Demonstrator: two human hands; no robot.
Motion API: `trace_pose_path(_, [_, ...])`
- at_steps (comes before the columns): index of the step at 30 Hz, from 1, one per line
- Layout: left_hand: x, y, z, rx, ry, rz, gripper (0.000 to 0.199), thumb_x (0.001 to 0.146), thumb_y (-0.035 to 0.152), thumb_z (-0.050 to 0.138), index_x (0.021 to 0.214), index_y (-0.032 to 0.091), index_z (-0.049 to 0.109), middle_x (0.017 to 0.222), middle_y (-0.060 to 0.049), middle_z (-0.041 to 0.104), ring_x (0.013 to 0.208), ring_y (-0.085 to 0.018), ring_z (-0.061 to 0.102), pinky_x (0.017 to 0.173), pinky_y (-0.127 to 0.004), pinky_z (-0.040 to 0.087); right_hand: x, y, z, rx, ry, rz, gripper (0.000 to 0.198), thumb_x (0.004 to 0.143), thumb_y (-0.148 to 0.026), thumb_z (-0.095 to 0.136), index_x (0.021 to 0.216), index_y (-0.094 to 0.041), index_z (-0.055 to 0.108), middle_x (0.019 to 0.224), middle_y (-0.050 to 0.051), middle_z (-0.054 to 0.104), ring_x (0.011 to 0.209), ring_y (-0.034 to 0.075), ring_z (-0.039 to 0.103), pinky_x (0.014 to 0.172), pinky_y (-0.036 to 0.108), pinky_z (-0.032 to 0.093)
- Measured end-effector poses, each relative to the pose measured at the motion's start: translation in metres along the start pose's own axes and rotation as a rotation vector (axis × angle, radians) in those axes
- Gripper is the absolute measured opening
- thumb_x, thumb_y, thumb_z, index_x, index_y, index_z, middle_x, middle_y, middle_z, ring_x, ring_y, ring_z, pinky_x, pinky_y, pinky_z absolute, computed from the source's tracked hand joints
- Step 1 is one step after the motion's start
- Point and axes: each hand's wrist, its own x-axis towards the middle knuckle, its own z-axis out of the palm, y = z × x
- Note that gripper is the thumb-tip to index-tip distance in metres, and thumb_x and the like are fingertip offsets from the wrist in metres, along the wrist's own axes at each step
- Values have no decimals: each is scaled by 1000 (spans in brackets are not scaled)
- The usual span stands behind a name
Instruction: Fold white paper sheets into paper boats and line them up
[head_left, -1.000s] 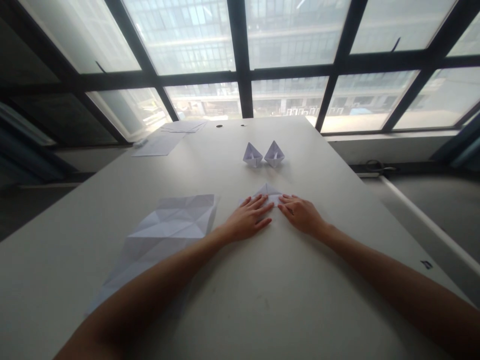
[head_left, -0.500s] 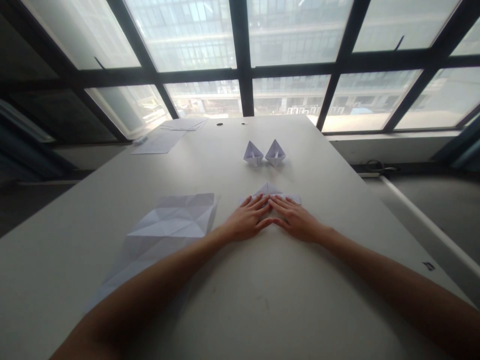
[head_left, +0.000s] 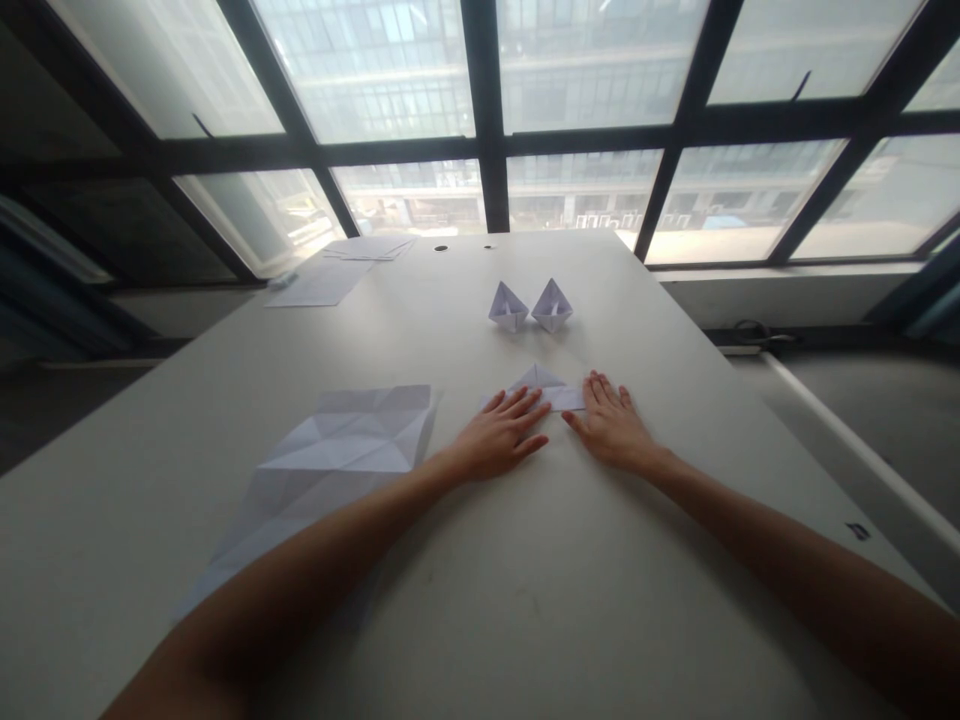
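A folded sheet of white paper [head_left: 562,398] lies flat on the table, its triangular peak pointing away from me and a straight band along its near side. My left hand [head_left: 501,432] rests flat over the left part of the band, fingers stretched out. On the right end lies my right hand [head_left: 611,420], also flat, with its thumb apart from the fingers. The paper's left part is mostly hidden under my left hand. Beyond it stand two folded paper boats, a left one [head_left: 508,312] and a right one [head_left: 553,310], side by side.
Creased white paper [head_left: 341,430] lies to the left, partly under my left forearm. More white sheets [head_left: 322,284] are at the table's far left. The white table [head_left: 480,600] reaches toward large windows [head_left: 585,80] with dark frames.
My right hand has slid right along the paper's band, away from my left hand, uncovering the middle of the band. My left hand has stayed in place.
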Motion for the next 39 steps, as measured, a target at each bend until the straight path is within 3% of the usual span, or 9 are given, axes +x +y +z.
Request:
trace_pose_path(5, [0, 0, 0, 7, -14, -1, 62, 101, 59, 25, 154, 27, 27, 161, -5, 20, 150, -24, 13, 121, -45, 11, 0, -1, -2, 36, 119, 1, 77, 98, -56, 31, 153, -1, 23, 158, 24, 22, 149, 32, 15, 119, 56, 13])
trace_pose_path(7, [0, 0, 0, 10, -16, 3, 63, 101, 60, 25, 154, 27, 27, 162, -5, 19, 150, -24, 12, 121, -45, 10, -1, -4, -6, 70, 154, -122, 71, 100, -50, 30, 154, -5, 23, 159, 21, 23, 149, 29, 15, 119, 54, 14])
trace_pose_path(10, [0, 0, 1, 6, -18, 0, 67, 100, 61, 23, 156, 23, 20, 162, -6, 17, 151, -23, 9, 121, -43, 9, -4, -11, -13, 127, 76, -361, 64, 102, -45, 29, 154, -9, 24, 159, 15, 26, 149, 24, 18, 120, 48, 18])
trace_pose_path(13, [0, 0, 0, 2, -23, -9, 73, 100, 62, 21, 157, 17, 11, 162, -8, 14, 151, -22, 8, 122, -41, 9, -4, -16, -15, 141, -19, -451, 63, 101, -45, 31, 154, -10, 26, 158, 14, 29, 148, 24, 22, 120, 47, 20])
trace_pose_path(22, [2, 3, 5, 44, -77, -245, 79, 98, 64, 17, 156, 11, 19, 162, -16, 9, 150, -31, 3, 120, -49, 12, -1, -16, -15, 120, -49, -422, 59, 101, -46, 34, 149, -12, 39, 155, 15, 36, 145, 27, 29, 118, 49, 25])
trace_pose_path(28, [1, -3, 12, 45, 60, -405, 75, 99, 57, 27, 150, 2, 28, 158, -25, 21, 149, -33, 14, 119, -50, 17, -1, -16, -17, 92, -22, -373, 55, 101, -41, 36, 147, -11, 43, 153, 14, 39, 143, 25, 34, 117, 46, 28])
trace_pose_path(32, [0, -5, 12, 18, 124, -408, 60, 101, 46, 28, 147, 7, 35, 156, -22, 29, 147, -31, 22, 118, -50, 21, 1, -12, -17, 117, 40, -323, 47, 100, -37, 40, 140, -17, 53, 148, 11, 48, 138, 24, 42, 115, 44, 32])
trace_pose_path(36, [-1, -7, 10, -14, 113, -377, 51, 102, 37, 28, 145, 12, 40, 156, -17, 31, 147, -29, 23, 118, -51, 20, 6, -5, -17, 191, 158, -234, 33, 97, -32, 46, 116, -20, 70, 132, 9, 63, 126, 24, 54, 109, 40, 40])
trace_pose_path(39, [0, -8, 9, -39, 113, -343, 47, 101, 33, 31, 144, 17, 43, 156, -13, 34, 147, -27, 25, 118, -52, 20, 8, 1, -15, 201, 258, -122, 30, 94, -32, 51, 111, -19, 71, 128, 11, 64, 121, 26, 54, 106, 43, 40])
